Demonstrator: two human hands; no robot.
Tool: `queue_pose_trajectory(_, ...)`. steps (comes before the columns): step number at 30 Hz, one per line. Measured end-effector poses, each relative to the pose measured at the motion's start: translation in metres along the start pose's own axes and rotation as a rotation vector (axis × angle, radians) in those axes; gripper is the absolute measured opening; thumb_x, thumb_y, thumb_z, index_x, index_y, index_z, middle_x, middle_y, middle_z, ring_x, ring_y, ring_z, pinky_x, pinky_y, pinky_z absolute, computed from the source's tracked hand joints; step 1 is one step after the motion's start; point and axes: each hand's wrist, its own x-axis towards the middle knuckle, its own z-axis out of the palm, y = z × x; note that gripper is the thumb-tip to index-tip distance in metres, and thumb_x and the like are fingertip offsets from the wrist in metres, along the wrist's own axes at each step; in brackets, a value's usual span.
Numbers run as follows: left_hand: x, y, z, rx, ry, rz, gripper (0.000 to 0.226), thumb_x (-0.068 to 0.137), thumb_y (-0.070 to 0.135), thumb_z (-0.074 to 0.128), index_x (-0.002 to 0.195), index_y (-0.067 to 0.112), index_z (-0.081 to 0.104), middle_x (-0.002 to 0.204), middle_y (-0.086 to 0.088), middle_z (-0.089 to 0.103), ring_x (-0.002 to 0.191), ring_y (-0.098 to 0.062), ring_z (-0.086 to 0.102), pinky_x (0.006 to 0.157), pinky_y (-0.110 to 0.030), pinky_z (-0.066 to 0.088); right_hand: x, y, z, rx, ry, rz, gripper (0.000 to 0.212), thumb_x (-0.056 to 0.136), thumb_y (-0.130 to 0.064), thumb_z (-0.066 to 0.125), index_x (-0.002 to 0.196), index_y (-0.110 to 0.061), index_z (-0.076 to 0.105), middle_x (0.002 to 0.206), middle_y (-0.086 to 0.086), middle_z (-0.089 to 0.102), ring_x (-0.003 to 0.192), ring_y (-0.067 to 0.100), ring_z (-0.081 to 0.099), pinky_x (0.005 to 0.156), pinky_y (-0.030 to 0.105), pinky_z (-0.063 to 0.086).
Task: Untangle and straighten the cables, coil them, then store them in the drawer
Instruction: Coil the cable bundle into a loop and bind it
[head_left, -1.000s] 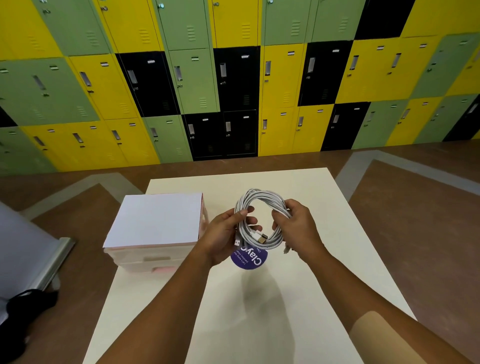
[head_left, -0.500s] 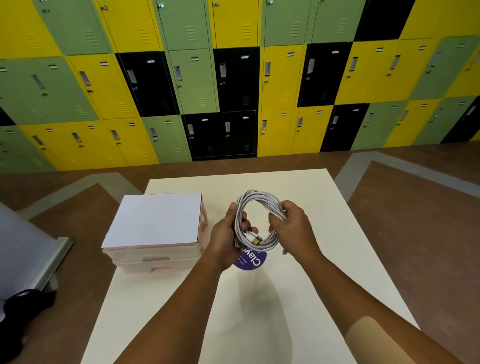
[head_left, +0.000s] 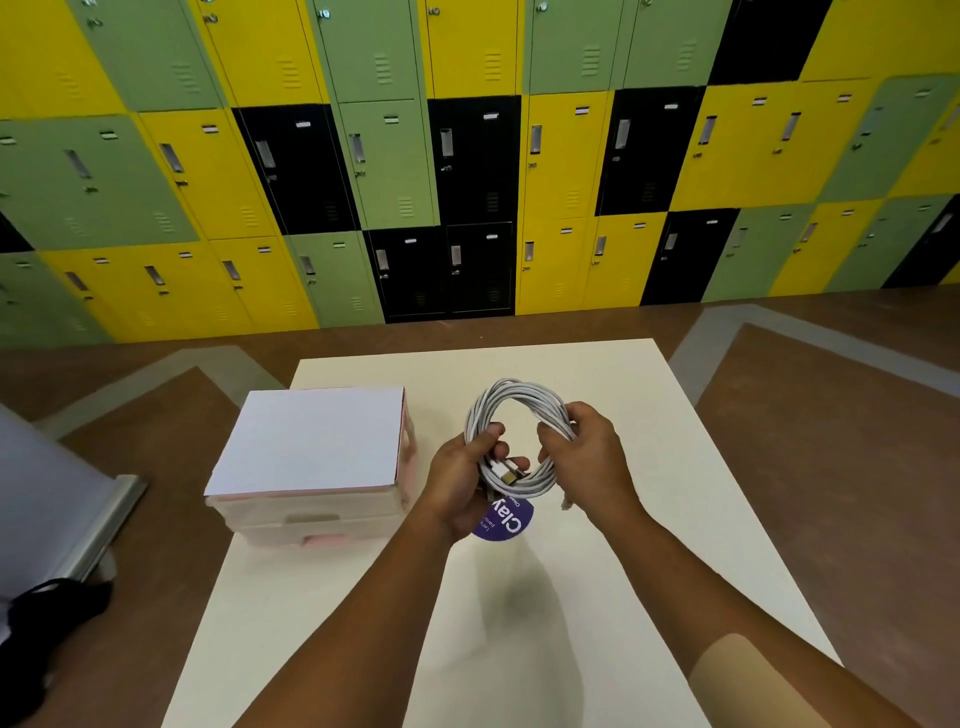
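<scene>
A white cable wound into a round coil (head_left: 519, 397) is held up over the middle of the cream table (head_left: 597, 597). My left hand (head_left: 460, 480) grips the coil's left and lower side, thumb on top, with a gold-tipped plug (head_left: 509, 475) lying by its fingers. My right hand (head_left: 589, 460) grips the coil's right side. A loose cable end (head_left: 566, 503) hangs below my right hand. The pale pink drawer unit (head_left: 317, 499) with a white top stands at the table's left, its drawers closed.
A round purple sticker (head_left: 506, 519) lies on the table under my hands. Lockers in green, yellow and black line the far wall. A grey panel (head_left: 47, 509) and a black object (head_left: 47, 634) sit on the brown floor at left.
My left hand has closed further round the coil's left side, its thumb now over the top strands. The coil has stayed in nearly the same place.
</scene>
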Motion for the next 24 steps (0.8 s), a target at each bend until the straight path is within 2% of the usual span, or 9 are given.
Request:
queue_pose_trajectory(4, 0.002, 0.001, 0.003, -0.057, 0.039, 0.066, 0.021, 0.097, 0.024, 0.061, 0.082, 0.01, 0.055, 0.06, -0.002, 0.034, 0.052, -0.02, 0.046, 0.068, -0.041, 0.054, -0.005, 0.005, -0.005, 0.094, -0.157, 0.083, 0.019, 0.092, -0.038, 0.066, 0.092, -0.019, 0.06, 0.074, 0.005, 0.069, 0.049, 0.019, 0.057, 0.043, 0.035, 0.049)
queue_pose_trajectory(6, 0.001, 0.004, 0.001, -0.026, 0.043, 0.123, 0.023, 0.097, 0.026, 0.061, 0.08, 0.011, 0.056, 0.06, -0.001, 0.03, 0.048, -0.018, 0.041, 0.063, -0.038, 0.052, -0.007, 0.011, -0.01, 0.023, -0.243, 0.077, 0.026, 0.089, -0.047, 0.068, 0.097, -0.024, 0.06, 0.079, 0.002, 0.069, 0.05, 0.017, 0.057, 0.046, 0.032, 0.049)
queue_pose_trajectory(9, 0.001, 0.007, -0.002, 0.038, 0.079, 0.181, 0.02, 0.096, 0.025, 0.061, 0.083, 0.011, 0.057, 0.063, -0.003, 0.032, 0.048, -0.019, 0.043, 0.056, -0.033, 0.048, -0.004, 0.016, -0.016, -0.162, -0.275, 0.038, 0.035, 0.085, -0.057, 0.068, 0.102, -0.028, 0.057, 0.082, -0.006, 0.064, 0.059, 0.01, 0.056, 0.054, 0.028, 0.043)
queue_pose_trajectory(13, 0.001, 0.009, 0.0, 0.013, 0.082, 0.188, 0.02, 0.096, 0.027, 0.062, 0.082, 0.013, 0.059, 0.063, -0.001, 0.03, 0.046, -0.017, 0.041, 0.052, -0.031, 0.046, 0.0, 0.016, -0.016, -0.363, -0.232, -0.066, 0.051, 0.09, -0.062, 0.057, 0.07, -0.016, 0.048, 0.062, -0.006, 0.05, 0.057, 0.012, 0.044, 0.055, 0.032, 0.035)
queue_pose_trajectory(15, 0.0, 0.011, 0.002, -0.036, 0.035, 0.173, 0.022, 0.096, 0.029, 0.061, 0.079, 0.015, 0.058, 0.061, 0.0, 0.028, 0.045, -0.014, 0.037, 0.05, -0.03, 0.044, -0.003, 0.017, -0.015, -0.303, -0.241, -0.077, 0.057, 0.09, -0.064, 0.054, 0.07, -0.011, 0.049, 0.061, -0.002, 0.049, 0.055, 0.013, 0.044, 0.054, 0.041, 0.041)
queue_pose_trajectory(17, -0.001, 0.013, 0.003, -0.093, -0.024, 0.145, 0.023, 0.095, 0.031, 0.061, 0.079, 0.016, 0.054, 0.058, 0.003, 0.026, 0.044, -0.012, 0.034, 0.048, -0.028, 0.042, -0.006, 0.016, -0.014, -0.169, -0.245, -0.021, 0.05, 0.09, -0.064, 0.055, 0.082, -0.014, 0.054, 0.066, -0.001, 0.055, 0.054, 0.016, 0.052, 0.047, 0.041, 0.046)
queue_pose_trajectory(18, -0.001, 0.014, 0.004, -0.118, -0.044, 0.126, 0.022, 0.095, 0.032, 0.06, 0.079, 0.017, 0.053, 0.057, 0.004, 0.026, 0.044, -0.011, 0.033, 0.047, -0.027, 0.041, -0.007, 0.014, -0.014, -0.108, -0.241, 0.033, 0.045, 0.089, -0.063, 0.056, 0.091, -0.018, 0.054, 0.071, -0.001, 0.059, 0.053, 0.019, 0.057, 0.042, 0.034, 0.046)
queue_pose_trajectory(20, -0.002, 0.013, 0.002, -0.157, -0.059, 0.082, 0.022, 0.095, 0.033, 0.058, 0.08, 0.017, 0.052, 0.054, 0.005, 0.028, 0.044, -0.01, 0.033, 0.046, -0.026, 0.04, -0.008, 0.01, -0.014, -0.027, -0.264, 0.137, 0.04, 0.088, -0.063, 0.059, 0.102, -0.025, 0.054, 0.076, 0.001, 0.063, 0.053, 0.022, 0.064, 0.044, 0.026, 0.044)
queue_pose_trajectory(24, -0.001, 0.01, -0.005, -0.077, -0.014, 0.018, 0.023, 0.096, 0.034, 0.058, 0.085, 0.015, 0.054, 0.058, 0.004, 0.037, 0.049, -0.013, 0.045, 0.054, -0.029, 0.047, -0.006, 0.007, -0.014, 0.019, -0.286, 0.092, 0.03, 0.092, -0.05, 0.062, 0.088, -0.02, 0.065, 0.058, 0.0, 0.054, 0.049, 0.019, 0.058, 0.045, 0.026, 0.042)
